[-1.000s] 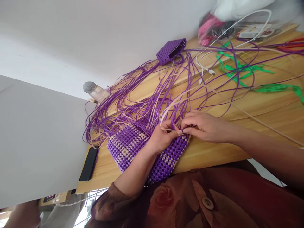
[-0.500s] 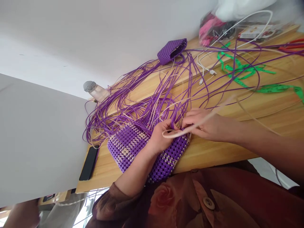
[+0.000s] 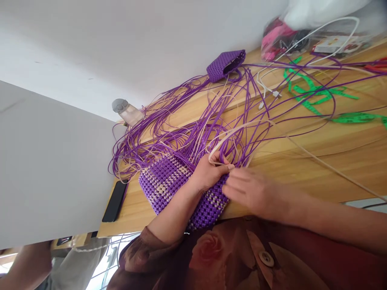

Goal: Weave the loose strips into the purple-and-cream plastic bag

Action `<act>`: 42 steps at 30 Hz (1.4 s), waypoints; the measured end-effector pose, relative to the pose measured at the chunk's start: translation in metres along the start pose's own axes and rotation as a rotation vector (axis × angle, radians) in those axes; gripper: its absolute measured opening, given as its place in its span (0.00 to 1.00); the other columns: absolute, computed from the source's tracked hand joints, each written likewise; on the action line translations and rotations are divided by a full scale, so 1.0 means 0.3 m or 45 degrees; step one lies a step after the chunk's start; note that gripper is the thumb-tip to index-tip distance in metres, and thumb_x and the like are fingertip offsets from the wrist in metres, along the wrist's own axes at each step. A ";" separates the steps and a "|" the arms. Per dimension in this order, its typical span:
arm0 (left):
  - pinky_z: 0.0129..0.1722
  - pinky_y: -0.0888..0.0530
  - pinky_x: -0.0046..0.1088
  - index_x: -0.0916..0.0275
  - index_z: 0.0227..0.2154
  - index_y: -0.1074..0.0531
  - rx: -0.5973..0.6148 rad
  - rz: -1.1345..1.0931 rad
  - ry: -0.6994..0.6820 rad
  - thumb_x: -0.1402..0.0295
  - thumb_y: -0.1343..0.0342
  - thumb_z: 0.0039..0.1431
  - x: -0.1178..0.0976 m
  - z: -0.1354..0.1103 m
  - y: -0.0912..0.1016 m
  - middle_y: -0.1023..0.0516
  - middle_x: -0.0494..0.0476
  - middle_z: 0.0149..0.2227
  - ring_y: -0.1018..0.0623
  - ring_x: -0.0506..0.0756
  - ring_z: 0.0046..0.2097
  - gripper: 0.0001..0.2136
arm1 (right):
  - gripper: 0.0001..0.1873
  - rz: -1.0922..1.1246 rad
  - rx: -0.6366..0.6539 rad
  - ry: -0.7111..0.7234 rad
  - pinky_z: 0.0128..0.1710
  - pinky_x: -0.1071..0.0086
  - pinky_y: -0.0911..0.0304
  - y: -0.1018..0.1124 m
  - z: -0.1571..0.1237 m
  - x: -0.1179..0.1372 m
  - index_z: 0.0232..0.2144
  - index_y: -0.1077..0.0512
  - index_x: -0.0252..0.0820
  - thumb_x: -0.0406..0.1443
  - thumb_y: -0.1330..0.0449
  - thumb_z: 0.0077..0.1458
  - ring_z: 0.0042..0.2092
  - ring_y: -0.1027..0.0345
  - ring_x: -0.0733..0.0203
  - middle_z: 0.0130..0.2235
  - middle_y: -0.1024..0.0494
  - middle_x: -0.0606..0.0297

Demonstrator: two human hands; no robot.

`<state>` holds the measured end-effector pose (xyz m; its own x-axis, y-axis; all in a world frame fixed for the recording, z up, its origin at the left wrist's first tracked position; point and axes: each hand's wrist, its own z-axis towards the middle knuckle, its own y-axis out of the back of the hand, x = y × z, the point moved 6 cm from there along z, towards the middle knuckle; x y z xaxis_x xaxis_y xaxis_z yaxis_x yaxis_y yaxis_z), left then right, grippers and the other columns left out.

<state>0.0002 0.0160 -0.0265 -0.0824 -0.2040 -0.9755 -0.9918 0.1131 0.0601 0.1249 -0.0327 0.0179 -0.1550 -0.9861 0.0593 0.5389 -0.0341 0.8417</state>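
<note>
The purple-and-cream woven piece (image 3: 161, 181) is set at the near edge of the surface (image 3: 320, 187), partly covered by the left hand (image 3: 213, 171); at its upper right edge, the cream strand (image 3: 218, 143) appears to be pinched between that hand's thumb and forefinger; the right hand (image 3: 249, 191) is blurred over the woven piece's right side, and whether anything is gripped by it cannot be told; should the left pinch be loosened, the weave there could be slackened; the cream strand's long run, carried off to the right of the woven piece, could be twisted or snagged by the purple strands (image 3: 187, 93) crowded beyond it; beyond and right of the woven piece, the green tape measure (image 3: 355, 117) is crossed by loose strands, so it could be dragged along.
</note>
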 end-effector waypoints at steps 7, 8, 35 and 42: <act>0.31 0.37 0.26 0.64 0.25 0.32 -0.018 0.062 -0.042 0.61 0.32 0.47 -0.006 -0.010 0.008 0.31 0.47 0.23 0.34 0.47 0.27 0.15 | 0.14 0.198 -0.011 -0.086 0.49 0.60 0.34 -0.019 -0.042 0.033 0.45 0.24 0.37 0.30 0.50 0.66 0.42 0.34 0.55 0.39 0.22 0.57; 0.31 0.37 0.26 0.64 0.25 0.32 -0.011 0.040 -0.033 0.61 0.32 0.47 -0.007 -0.010 0.008 0.31 0.47 0.23 0.34 0.47 0.27 0.15 | 0.15 0.182 -0.027 -0.114 0.51 0.59 0.34 -0.019 -0.045 0.021 0.48 0.25 0.37 0.30 0.49 0.66 0.44 0.34 0.54 0.40 0.22 0.57; 0.34 0.33 0.26 0.66 0.30 0.26 0.086 0.033 0.087 0.55 0.30 0.45 -0.002 -0.013 -0.002 0.24 0.52 0.27 0.28 0.48 0.29 0.19 | 0.13 1.289 -0.078 -1.370 0.21 0.74 0.40 -0.085 -0.144 -0.193 0.32 0.29 0.41 0.44 0.44 0.64 0.22 0.38 0.68 0.23 0.29 0.69; 0.35 0.33 0.26 0.67 0.29 0.23 0.148 0.273 -0.064 0.58 0.34 0.52 -0.030 -0.026 -0.007 0.23 0.53 0.28 0.28 0.50 0.32 0.14 | 0.17 1.464 0.110 -1.638 0.13 0.76 0.54 -0.152 -0.114 -0.241 0.27 0.34 0.42 0.47 0.42 0.58 0.16 0.42 0.71 0.21 0.31 0.71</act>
<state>0.0022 0.0101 -0.0162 -0.2818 -0.1149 -0.9526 -0.9340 0.2600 0.2449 0.1399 0.0346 -0.0433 -0.2863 0.2556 0.9234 0.8032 0.5895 0.0858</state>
